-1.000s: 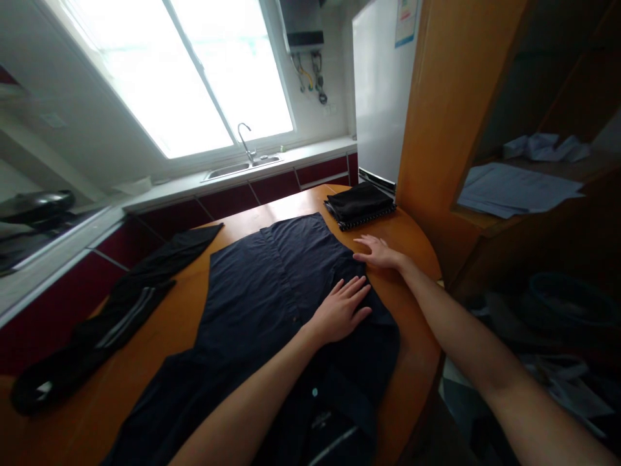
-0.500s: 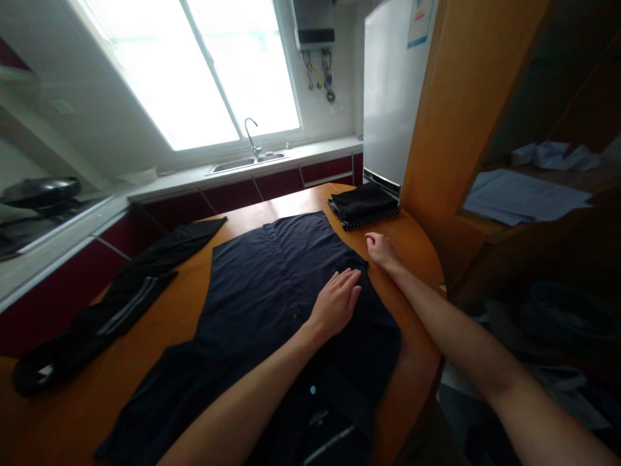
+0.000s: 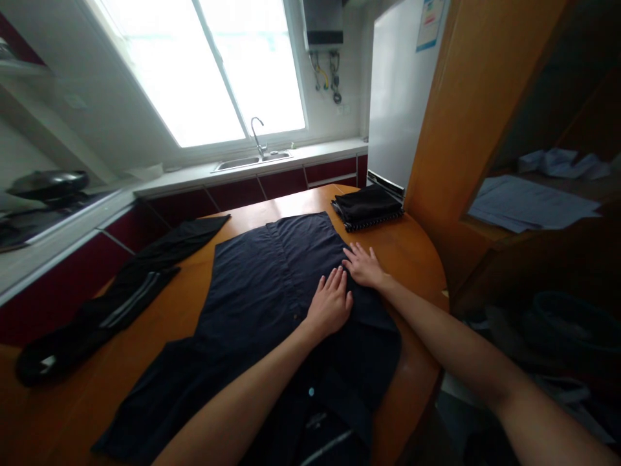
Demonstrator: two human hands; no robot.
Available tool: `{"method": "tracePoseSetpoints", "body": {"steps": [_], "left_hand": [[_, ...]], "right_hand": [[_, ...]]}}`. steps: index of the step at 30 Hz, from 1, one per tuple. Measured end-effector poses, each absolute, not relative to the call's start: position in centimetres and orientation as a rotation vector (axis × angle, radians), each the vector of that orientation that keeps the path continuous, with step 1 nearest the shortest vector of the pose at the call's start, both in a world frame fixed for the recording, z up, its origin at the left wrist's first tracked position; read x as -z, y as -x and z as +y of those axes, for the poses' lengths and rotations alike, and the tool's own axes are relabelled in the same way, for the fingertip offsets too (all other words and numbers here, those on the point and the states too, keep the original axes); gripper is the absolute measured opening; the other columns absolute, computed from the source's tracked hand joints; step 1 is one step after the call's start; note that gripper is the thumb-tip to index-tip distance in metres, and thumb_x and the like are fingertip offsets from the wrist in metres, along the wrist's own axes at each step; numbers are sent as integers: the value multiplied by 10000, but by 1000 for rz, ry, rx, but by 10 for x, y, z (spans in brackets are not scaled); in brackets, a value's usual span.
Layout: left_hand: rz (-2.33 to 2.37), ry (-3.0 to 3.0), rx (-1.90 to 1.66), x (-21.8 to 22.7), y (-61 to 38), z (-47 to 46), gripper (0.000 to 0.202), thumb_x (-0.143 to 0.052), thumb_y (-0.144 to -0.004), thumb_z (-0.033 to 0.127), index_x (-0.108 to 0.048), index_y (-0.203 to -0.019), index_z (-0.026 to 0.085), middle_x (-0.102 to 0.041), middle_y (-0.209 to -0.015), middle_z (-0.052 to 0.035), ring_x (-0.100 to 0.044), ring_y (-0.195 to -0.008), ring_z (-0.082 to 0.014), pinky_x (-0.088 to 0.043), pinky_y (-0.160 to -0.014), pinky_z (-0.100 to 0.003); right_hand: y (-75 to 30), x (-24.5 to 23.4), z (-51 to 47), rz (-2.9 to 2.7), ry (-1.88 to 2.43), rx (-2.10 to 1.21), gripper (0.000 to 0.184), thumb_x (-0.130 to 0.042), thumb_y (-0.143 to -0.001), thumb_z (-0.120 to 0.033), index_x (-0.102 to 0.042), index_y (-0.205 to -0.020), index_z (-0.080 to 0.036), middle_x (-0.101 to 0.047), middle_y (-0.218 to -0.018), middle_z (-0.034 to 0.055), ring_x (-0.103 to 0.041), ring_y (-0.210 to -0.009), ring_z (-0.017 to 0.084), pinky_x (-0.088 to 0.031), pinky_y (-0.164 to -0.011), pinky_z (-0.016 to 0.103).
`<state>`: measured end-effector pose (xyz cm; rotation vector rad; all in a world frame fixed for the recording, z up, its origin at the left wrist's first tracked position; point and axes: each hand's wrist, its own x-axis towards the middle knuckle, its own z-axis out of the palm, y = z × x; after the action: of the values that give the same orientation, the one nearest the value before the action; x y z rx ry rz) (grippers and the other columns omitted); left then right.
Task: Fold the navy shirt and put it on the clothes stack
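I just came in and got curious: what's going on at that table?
A person's two bare hands are at a dark navy shirt spread out on the wooden table. The left hand lies flat on it; the right hand is beside it, at the shirt's edge. Black striped clothing lies to the left, and a folded black pile sits at the far right.

Clear lane on table [image 3: 191, 299] between black garment [image 3: 160, 252] and shirt [image 3: 252, 285]. Stack [image 3: 371, 206] blocks far right; right arm [image 3: 436, 321] crosses right edge. Under cabinet [image 3: 478, 97]: too dark, can't call clearance.
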<state>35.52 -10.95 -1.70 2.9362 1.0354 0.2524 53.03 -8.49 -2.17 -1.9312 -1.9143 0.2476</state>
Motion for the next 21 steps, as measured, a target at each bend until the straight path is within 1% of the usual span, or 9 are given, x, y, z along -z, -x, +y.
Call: {"method": "tracePoseSetpoints", "body": {"steps": [3, 5, 7, 12, 15, 17, 18, 19, 21], "left_hand": [[1030, -2948, -249, 17, -355, -109, 589, -326, -1014, 344, -344, -1527, 54, -270, -1623, -145, -217, -1515, -262, -230, -1221, -473], [1029, -2950, -251, 17, -354, -109, 586, -319, -1018, 352, -349, -1526, 61, -270, -1623, -141, -215, -1516, -259, -232, -1221, -471], [1033, -2946, -252, 16, -354, -109, 581, -313, -1021, 358, -351, -1528, 77, -271, -1625, -132, -217, -1516, -254, -233, -1221, -469], [1043, -2935, -245, 16, -354, -109, 583, -299, -1026, 387, -357, -1527, 95, -268, -1628, -123, -217, -1516, -244, -241, -1218, -464], [1049, -2929, -252, 16, -354, -109, 586, -300, -1024, 396, -356, -1529, 103, -265, -1632, -114, -211, -1519, -237, -242, -1217, -461], [1047, -2926, -265, 17, -354, -109, 593, -299, -1024, 401, -356, -1528, 93, -266, -1631, -119, -216, -1517, -239, -231, -1221, -463], [1043, -2925, -274, 17, -354, -110, 596, -297, -1025, 402, -356, -1526, 85, -266, -1630, -125, -221, -1516, -242, -225, -1223, -465], [1039, -2922, -284, 17, -354, -110, 596, -296, -1026, 401, -359, -1523, 79, -268, -1628, -132, -224, -1515, -246, -222, -1223, -469], [1031, -2912, -298, 17, -354, -110, 589, -308, -1023, 395, -368, -1519, 82, -276, -1624, -140, -229, -1513, -255, -226, -1220, -481]], "right_hand": [[-538, 24, -81, -1741, 2217, -267, 658, -282, -1024, -545, -326, -1560, -166, -174, -1652, 169, -107, -1531, 305, -58, -1187, 608], [-543, 22, -79, -1638, 2309, -268, 710, -265, -1012, -595, -304, -1568, -156, -151, -1653, 188, -76, -1533, 312, -45, -1184, 606], [-546, 21, -78, -1556, 2366, -255, 722, -292, -1005, -601, -308, -1566, -148, -167, -1648, 200, -76, -1532, 319, -48, -1180, 607], [-553, 24, -74, -1440, 2378, -180, 706, -401, -980, -569, -397, -1518, -113, -270, -1616, 210, -180, -1510, 325, -109, -1183, 570], [-561, 28, -71, -1378, 2319, -105, 615, -474, -962, -502, -501, -1440, -117, -430, -1536, 199, -338, -1443, 318, -202, -1171, 526], [-567, 30, -69, -1334, 2232, -70, 533, -458, -973, -420, -540, -1402, -113, -531, -1455, 188, -452, -1367, 285, -287, -1147, 449], [-569, 30, -68, -1325, 2172, -58, 513, -439, -979, -387, -545, -1396, -107, -555, -1432, 182, -482, -1344, 266, -314, -1137, 409], [-571, 30, -67, -1333, 2104, -50, 507, -422, -983, -371, -548, -1394, -101, -561, -1428, 175, -492, -1338, 249, -327, -1134, 376], [-571, 30, -65, -1391, 1954, -50, 525, -413, -983, -397, -559, -1385, -93, -548, -1447, 164, -475, -1359, 233, -323, -1148, 343]]}}
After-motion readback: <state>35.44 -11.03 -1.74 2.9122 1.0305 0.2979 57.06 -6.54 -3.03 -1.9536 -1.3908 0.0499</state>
